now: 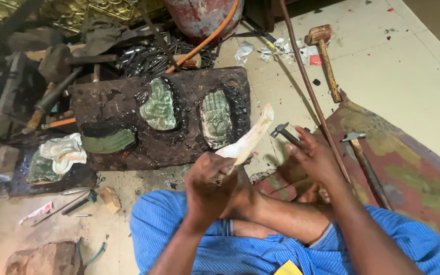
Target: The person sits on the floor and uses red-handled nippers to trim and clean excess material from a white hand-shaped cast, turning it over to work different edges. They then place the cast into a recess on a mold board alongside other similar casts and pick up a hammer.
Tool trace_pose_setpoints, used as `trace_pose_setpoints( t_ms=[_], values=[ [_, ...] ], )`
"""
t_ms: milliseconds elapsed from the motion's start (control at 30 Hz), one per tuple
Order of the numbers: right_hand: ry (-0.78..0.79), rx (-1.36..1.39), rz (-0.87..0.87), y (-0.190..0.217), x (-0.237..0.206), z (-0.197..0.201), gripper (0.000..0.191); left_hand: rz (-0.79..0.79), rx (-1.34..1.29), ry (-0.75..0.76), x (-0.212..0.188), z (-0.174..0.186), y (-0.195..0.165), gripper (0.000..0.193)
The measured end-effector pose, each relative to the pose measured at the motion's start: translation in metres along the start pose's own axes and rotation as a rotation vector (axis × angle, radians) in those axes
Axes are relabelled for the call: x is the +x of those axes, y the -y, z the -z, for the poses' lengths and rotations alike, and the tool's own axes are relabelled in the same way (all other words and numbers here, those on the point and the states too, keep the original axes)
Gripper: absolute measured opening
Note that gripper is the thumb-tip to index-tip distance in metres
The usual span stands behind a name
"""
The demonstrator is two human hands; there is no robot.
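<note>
My left hand (211, 181) is closed around the lower end of a pale, cream-coloured strip (248, 138) that sticks up and to the right. My right hand (314, 155) grips a small metal-headed hammer (281, 130) just right of the strip's top. Both hands hover over my crossed legs in blue cloth (220, 249). Ahead lies a dark pitch-covered board (174, 147) with greenish embossed metal pieces (160, 106) set into it, one shaped like a hand (216, 118).
A second small hammer (362, 163) lies on a worn red mat (413, 173) at right. A wooden mallet (324, 56) rests on the floor beyond. A red cylinder (202, 15) with an orange hose, punches, chisels and scrap crowd the back left.
</note>
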State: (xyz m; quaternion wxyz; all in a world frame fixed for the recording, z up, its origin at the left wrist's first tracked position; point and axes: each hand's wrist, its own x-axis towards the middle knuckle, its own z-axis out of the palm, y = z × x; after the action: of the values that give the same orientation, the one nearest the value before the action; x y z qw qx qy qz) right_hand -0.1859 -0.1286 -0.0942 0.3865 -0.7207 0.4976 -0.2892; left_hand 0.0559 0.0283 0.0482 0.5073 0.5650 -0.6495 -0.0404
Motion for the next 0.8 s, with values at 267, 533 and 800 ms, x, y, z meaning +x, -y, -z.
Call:
trace_pose_setpoints(
  t_ms=[267,533,800],
  values=[
    [0.137,1.213,0.049,0.053,-0.054,-0.015,0.074,-0.383,0.275,0.278,-0.018,-0.048,-0.012,0.038],
    [0.061,1.268,-0.156,0.022,-0.033,-0.015,0.052,-0.438,0.221,0.295,-0.024,-0.060,-0.019,0.046],
    [0.098,1.317,-0.167,0.030,-0.034,-0.003,0.052,0.011,0.222,0.224,-0.009,-0.039,-0.005,0.057]
  ],
)
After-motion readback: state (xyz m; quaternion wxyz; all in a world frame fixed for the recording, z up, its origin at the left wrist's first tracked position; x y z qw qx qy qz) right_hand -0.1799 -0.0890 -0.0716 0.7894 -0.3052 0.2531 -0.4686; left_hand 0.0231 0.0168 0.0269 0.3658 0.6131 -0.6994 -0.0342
